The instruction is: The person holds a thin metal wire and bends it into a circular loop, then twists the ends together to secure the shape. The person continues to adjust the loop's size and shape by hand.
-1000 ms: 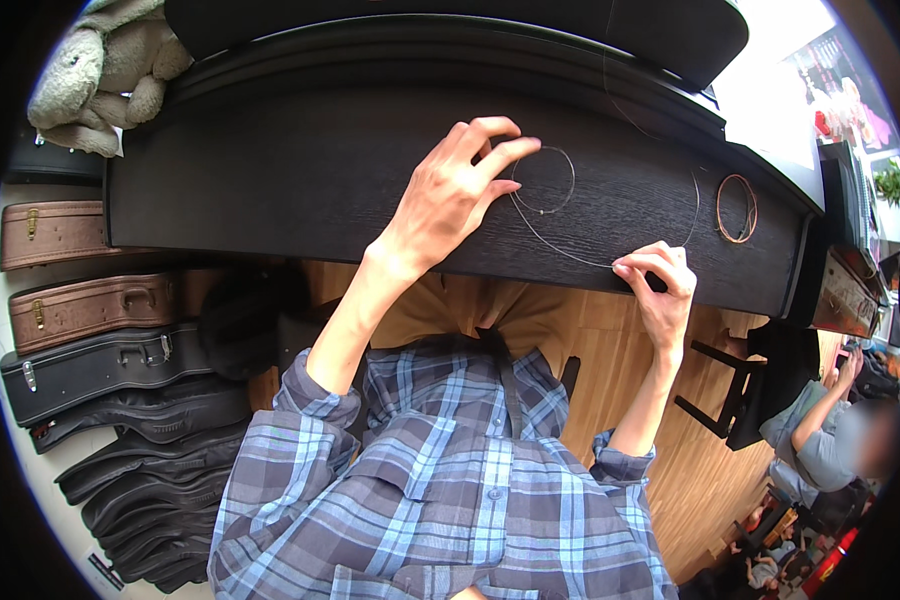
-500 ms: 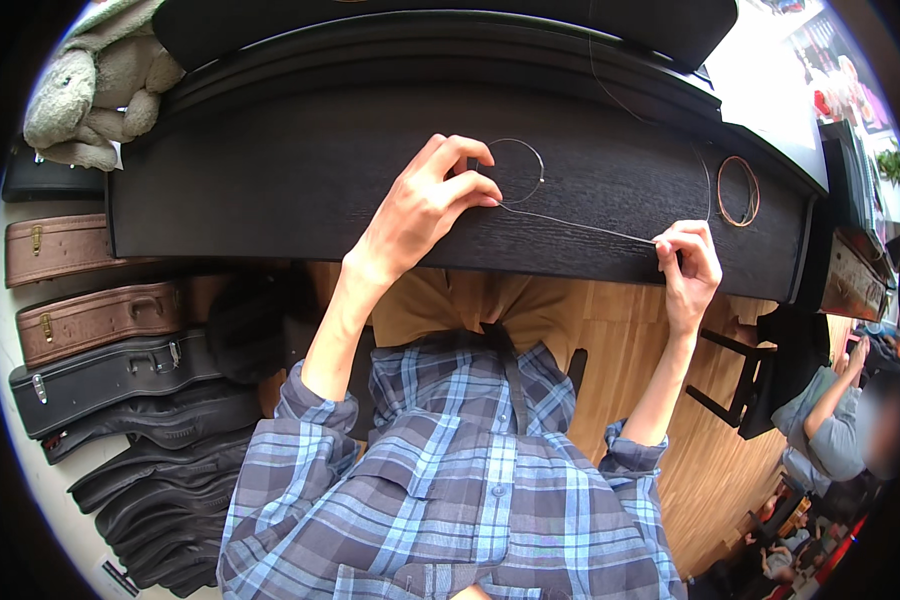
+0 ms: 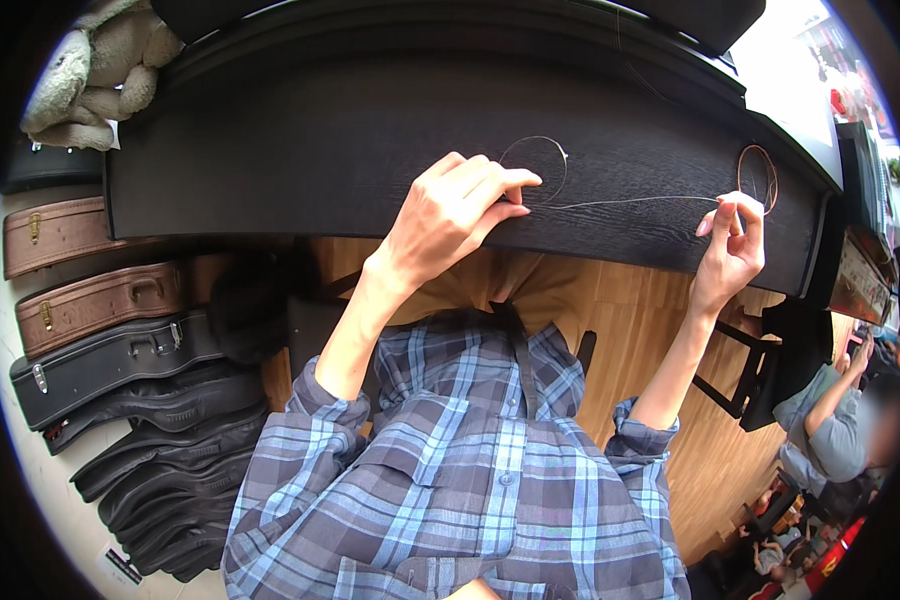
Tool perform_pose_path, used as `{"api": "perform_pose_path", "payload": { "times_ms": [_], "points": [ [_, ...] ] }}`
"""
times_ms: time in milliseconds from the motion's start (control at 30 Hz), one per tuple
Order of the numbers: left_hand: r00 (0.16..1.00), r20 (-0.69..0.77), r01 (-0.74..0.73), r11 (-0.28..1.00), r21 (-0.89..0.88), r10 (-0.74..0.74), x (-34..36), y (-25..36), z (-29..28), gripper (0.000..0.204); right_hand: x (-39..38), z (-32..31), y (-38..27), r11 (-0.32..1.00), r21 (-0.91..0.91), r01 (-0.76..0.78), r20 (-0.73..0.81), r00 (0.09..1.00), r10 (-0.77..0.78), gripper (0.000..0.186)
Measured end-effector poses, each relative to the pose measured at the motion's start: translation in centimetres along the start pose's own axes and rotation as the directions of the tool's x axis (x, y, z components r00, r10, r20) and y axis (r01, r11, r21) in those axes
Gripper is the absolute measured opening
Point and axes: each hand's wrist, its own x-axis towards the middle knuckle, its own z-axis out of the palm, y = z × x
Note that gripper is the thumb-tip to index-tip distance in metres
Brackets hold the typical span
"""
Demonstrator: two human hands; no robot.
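Note:
A thin metal instrument string runs nearly straight between my two hands, just above a black wooden top. My left hand pinches it between thumb and fingers; a round loop of it curves up beyond the fingertips, with a small bright bit on its far side. My right hand is closed on the string farther right, fingertips pressed together. Just behind that hand, a copper-coloured coiled string rests on the black top, partly covered by the fingers. Another thin strand shows near the back.
To the left stand several instrument cases, brown and black, with soft black bags below them. A plush toy sits at the far left corner. A person is at the right, beyond a black stool.
Both hands have shifted right relative to the black top, the right one also moving farther away, up to the copper-coloured coil. The loop has moved right with the left hand.

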Motion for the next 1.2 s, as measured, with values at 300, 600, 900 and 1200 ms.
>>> {"api": "perform_pose_path", "payload": {
  "times_ms": [300,600,900,1200],
  "points": [
    [0.961,-0.242,0.013,0.898,-0.44,-0.132,0.5,5.0,-2.9,0.034,-0.7,-1.7,-3.0,0.997,0.064,0.037,-0.062,0.998,-0.034,0.014],
    [0.954,-0.259,0.0,0.863,-0.505,-0.151,1.9,8.1,-5.3,0.045,-1.5,-1.8,-7.0,0.994,0.086,-0.067,0.04,0.997,0.064,0.023],
    [0.927,-0.27,0.085,0.847,-0.524,-0.26,2.3,10.2,-6.3,0.034,-3.9,2.5,-11.5,0.978,0.195,0.077,0.322,0.936,-0.138,0.041],
    [0.963,-0.266,-0.11,0.964,-0.242,0.043,2.8,9.6,-6.7,0.024,-3.3,3.5,-12.0,0.947,0.174,0.271,0.218,0.927,-0.306,0.032]
  ]
}}
